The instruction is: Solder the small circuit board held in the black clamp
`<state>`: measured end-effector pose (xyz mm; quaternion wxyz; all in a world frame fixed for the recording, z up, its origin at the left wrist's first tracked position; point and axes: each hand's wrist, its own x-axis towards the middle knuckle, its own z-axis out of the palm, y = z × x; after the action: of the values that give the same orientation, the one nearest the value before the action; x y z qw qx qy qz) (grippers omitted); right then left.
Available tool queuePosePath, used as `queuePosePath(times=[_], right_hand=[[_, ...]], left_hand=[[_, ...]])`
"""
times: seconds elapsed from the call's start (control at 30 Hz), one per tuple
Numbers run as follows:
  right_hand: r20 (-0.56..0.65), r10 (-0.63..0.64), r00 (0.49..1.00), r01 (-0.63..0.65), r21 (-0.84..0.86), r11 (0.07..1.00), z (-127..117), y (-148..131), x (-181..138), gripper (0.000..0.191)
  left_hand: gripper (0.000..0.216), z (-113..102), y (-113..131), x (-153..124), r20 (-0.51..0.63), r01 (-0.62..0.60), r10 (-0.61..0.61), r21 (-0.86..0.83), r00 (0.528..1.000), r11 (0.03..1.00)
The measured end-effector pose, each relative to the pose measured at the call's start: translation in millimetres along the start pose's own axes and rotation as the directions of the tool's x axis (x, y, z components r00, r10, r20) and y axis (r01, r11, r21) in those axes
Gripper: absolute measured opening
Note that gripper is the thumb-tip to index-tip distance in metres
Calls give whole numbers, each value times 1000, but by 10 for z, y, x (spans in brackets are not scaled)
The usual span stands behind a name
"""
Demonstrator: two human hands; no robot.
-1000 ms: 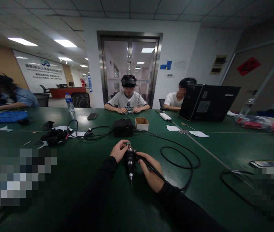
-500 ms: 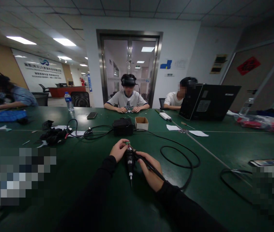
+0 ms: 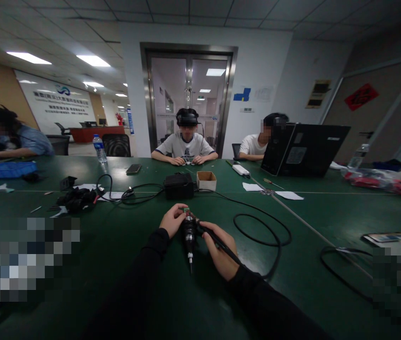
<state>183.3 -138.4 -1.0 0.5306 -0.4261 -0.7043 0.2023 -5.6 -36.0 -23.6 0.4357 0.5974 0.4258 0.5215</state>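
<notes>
Left hand (image 3: 172,219) pinches a small green board (image 3: 187,209) beyond a black-and-silver cylinder (image 3: 189,235) aimed toward the green surface (image 3: 196,302)'s near edge, right hand (image 3: 227,260) gripping a slim black wand (image 3: 221,243).

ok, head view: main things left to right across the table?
Blue tray, blue-capped bottle, phone, left hand, metal-tipped black tool, right hand, large black case.

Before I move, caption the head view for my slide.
Left hand at the green circuit board by the metal-tipped black tool; right hand gripping a slim black handle over the green table.
</notes>
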Motion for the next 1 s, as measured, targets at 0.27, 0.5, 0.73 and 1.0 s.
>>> queuePosePath(times=[0.27, 0.5, 0.73, 1.0], right_hand=[[-6, -8, 1000, 8, 2, 1000, 5, 7, -3, 28], [16, -1, 1000, 1, 8, 1000, -3, 1, -8, 27], [11, -4, 1000, 4, 5, 1000, -5, -16, -4, 27], [-27, 4, 1000, -4, -2, 1000, -10, -17, -7, 26]], left_hand=[[29, -3, -25, 25, -11, -11, 11, 11, 1000, 1000], [32, -8, -9, 14, 2, -4, 4, -14, 1000, 1000], [31, -13, -21, 10, 2, -15, 15, -6, 1000, 1000], [31, -9, -11, 4, -4, -3, 3, 11, 1000, 1000]])
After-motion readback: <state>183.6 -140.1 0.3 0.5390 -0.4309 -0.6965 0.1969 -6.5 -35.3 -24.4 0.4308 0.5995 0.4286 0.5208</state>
